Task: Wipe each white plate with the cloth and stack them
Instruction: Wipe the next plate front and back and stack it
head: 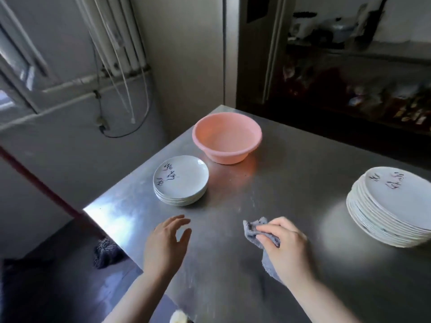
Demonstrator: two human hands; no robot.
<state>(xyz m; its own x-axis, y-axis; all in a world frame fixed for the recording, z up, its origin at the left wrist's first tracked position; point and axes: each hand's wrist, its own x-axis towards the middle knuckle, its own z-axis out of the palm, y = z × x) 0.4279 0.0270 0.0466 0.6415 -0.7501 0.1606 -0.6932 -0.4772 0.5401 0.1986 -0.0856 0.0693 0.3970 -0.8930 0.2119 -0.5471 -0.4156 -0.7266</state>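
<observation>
So from the head cam: steel table (291,183) with a pink basin (227,142) sitting near the far corner, and as far as I can tell there's nothing in it, maybe a bit of water but the picture's too soft to say. Just in front of it, toward the left edge, is a small stack (180,180) of white plates, a handful of them, top one has dark brush lettering. Over at the right edge there's a much taller stack (391,206), same kind of lettering on top, and it's leaning a bit. Right hand (285,244) is down near the front middle of the table with its fingers bunched around a grey cloth (256,231), cloth touching the surface. Left hand (166,241) hangs just above the table near the left edge, fingers loose and spread, holding nothing.
</observation>
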